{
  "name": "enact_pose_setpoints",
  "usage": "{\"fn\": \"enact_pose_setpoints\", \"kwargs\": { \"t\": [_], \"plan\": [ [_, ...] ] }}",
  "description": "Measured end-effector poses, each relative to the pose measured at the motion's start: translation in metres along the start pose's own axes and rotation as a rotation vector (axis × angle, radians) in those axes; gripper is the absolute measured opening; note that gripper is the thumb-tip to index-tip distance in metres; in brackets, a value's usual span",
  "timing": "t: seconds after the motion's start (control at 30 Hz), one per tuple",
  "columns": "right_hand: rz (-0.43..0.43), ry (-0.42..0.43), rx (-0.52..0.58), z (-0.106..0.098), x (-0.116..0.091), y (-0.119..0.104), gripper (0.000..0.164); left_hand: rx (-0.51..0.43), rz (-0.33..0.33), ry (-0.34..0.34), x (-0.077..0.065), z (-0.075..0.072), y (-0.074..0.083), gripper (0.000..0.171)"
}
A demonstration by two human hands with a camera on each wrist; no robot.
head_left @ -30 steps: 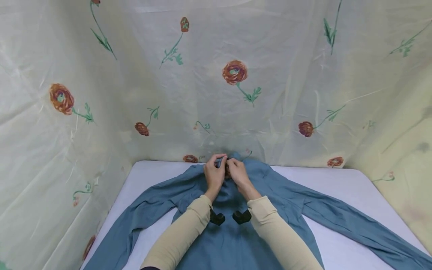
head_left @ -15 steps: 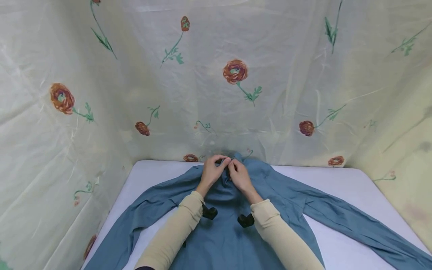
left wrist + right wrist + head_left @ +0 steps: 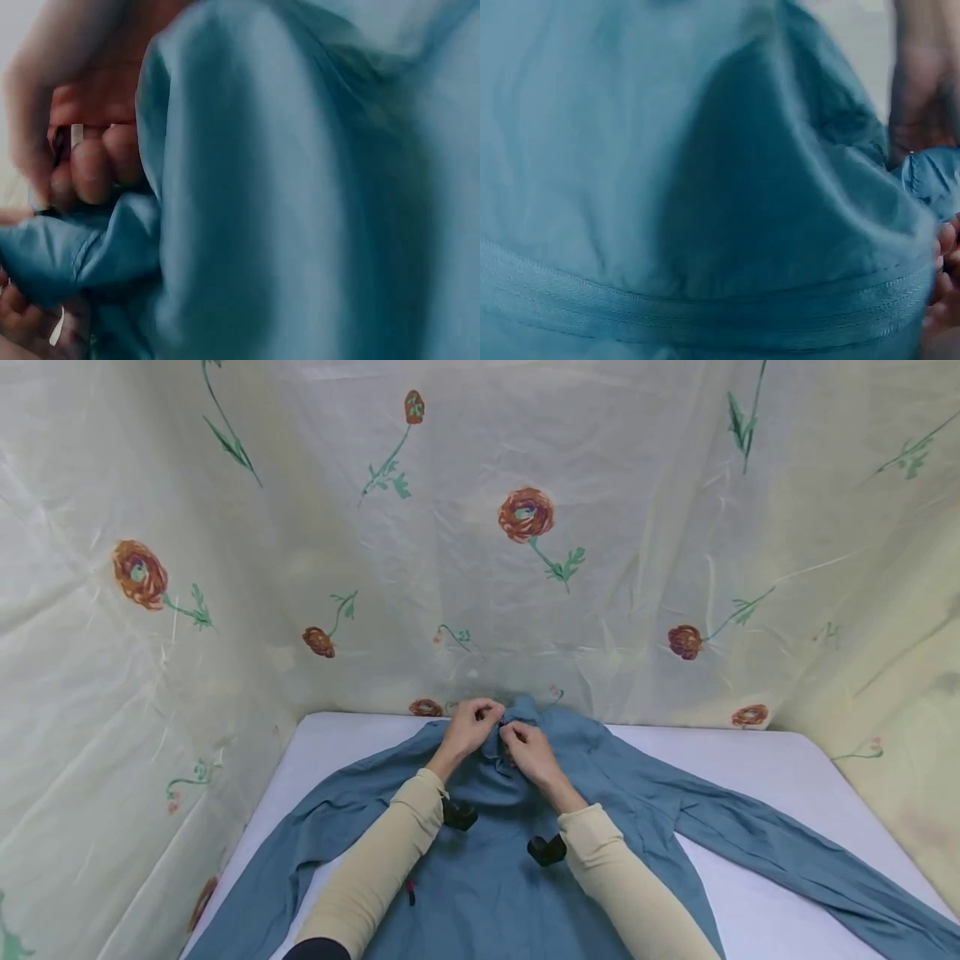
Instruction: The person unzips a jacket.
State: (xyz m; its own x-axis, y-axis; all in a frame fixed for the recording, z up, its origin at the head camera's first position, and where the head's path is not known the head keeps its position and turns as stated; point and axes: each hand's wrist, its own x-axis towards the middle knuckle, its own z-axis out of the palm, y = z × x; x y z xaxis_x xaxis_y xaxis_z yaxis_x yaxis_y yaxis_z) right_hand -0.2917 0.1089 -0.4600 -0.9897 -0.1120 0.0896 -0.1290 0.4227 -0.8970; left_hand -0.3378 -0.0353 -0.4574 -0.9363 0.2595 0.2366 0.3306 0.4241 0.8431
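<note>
A blue jacket (image 3: 487,860) lies spread on the white table, sleeves out to both sides. Its collar (image 3: 521,710) stands up at the far edge, between the two hands. My left hand (image 3: 471,727) has thumb and finger brought together at the collar; in the left wrist view its other fingers (image 3: 91,169) are curled, with a small white strip and a dark bit among them. Gathered collar fabric (image 3: 52,251) is held by the right hand (image 3: 531,752), lower and to the right. A stitched, zip-like band (image 3: 705,319) crosses the right wrist view.
Flowered, pale sheeting (image 3: 600,568) rises behind the table (image 3: 360,739) and along both sides. Black devices (image 3: 459,815) hang under the wrists. A small red and black tab (image 3: 411,892) shows on the jacket beside the left forearm.
The hands first met at the collar, then parted a little. My left hand has moved up and left, showing more collar; its forearm swung left, uncovering the red tab. The right hand shifted slightly.
</note>
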Motion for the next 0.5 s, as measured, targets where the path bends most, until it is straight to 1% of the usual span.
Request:
{"fn": "enact_pose_setpoints", "kwargs": {
  "t": [0.07, 0.1, 0.23, 0.3, 0.47, 0.5],
  "plan": [
    [0.075, -0.023, 0.096, 0.000, -0.001, -0.002, 0.033, -0.012, -0.009, 0.048, 0.000, 0.001, 0.000, 0.026],
    [0.098, -0.030, 0.123, -0.001, -0.001, -0.002, 0.033, -0.020, -0.010, 0.068, 0.001, 0.002, 0.000, 0.025],
    [0.105, -0.019, 0.132, -0.004, -0.001, -0.003, 0.032, -0.015, -0.003, 0.097, 0.002, 0.002, 0.001, 0.025],
    [0.103, -0.014, 0.129, -0.005, -0.001, -0.003, 0.032, -0.037, -0.012, 0.114, 0.003, 0.003, 0.002, 0.025],
    [0.099, -0.028, 0.101, -0.009, -0.005, -0.005, 0.033, -0.104, -0.085, 0.156, 0.004, 0.006, 0.001, 0.023],
    [0.103, -0.037, 0.093, -0.011, -0.008, -0.011, 0.033, -0.114, -0.100, 0.159, 0.003, 0.007, 0.001, 0.023]
  ]
}}
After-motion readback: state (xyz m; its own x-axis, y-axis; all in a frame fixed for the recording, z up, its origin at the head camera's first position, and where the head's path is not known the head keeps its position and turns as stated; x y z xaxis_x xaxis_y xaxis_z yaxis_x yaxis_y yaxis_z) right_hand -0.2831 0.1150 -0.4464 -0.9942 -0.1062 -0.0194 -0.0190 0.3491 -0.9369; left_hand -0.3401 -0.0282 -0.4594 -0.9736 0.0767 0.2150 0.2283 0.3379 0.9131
